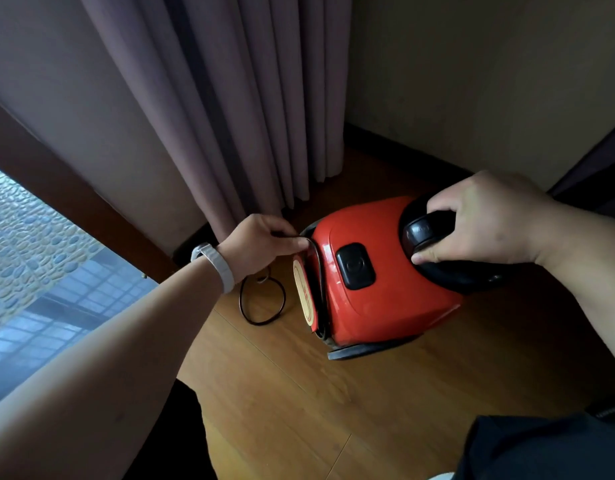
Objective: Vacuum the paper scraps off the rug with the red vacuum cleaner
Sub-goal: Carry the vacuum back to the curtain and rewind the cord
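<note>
The red vacuum cleaner [368, 271] sat on the wooden floor [299, 393] by the curtain [230, 98], its long axis running left to right before you. Your right hand [489, 220] was curled round the black handle [424, 233] at its right end. Your left hand [261, 242], at the left end, pinched the black cord [264, 303] where it left the body, with the slack looped on the floor below.

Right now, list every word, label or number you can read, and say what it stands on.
No text is readable.
Round cream label on the red vacuum cleaner: red marks, seen edge-on, unreadable.
Black button: embossed symbol, too faint.
Black handle: faint marks, blurred.
</note>
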Action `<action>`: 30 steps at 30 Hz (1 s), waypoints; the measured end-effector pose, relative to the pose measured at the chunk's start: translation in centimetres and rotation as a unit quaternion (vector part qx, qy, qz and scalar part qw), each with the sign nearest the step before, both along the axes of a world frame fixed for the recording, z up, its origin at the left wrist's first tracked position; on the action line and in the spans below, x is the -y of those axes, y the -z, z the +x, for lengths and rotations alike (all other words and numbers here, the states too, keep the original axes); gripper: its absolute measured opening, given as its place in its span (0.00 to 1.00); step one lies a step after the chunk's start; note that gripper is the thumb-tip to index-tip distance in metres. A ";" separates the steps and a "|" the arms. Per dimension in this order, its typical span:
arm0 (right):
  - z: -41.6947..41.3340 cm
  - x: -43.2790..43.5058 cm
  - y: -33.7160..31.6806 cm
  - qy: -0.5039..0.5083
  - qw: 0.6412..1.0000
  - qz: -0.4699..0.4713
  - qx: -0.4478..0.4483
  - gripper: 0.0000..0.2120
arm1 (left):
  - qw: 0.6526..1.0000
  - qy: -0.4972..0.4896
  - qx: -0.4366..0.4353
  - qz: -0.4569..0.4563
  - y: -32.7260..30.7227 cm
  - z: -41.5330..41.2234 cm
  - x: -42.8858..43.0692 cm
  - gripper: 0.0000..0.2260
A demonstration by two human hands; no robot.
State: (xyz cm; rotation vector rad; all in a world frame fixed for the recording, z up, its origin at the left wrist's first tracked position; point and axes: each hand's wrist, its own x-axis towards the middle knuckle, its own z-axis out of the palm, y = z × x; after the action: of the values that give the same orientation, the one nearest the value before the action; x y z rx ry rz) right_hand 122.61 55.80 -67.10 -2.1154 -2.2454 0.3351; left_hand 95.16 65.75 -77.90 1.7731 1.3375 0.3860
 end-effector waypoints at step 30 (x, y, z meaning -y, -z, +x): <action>2.0 -1.1 2.0 0.133 0.990 0.014 -0.043 0.21 | 0.866 0.351 -0.329 0.137 0.6 1.6 5.3 0.08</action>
State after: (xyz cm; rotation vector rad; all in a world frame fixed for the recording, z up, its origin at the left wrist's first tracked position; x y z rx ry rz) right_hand 124.65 56.86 -69.10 -2.2998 -1.8792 0.3711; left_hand 96.81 60.48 -78.50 2.6204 0.9591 -0.5083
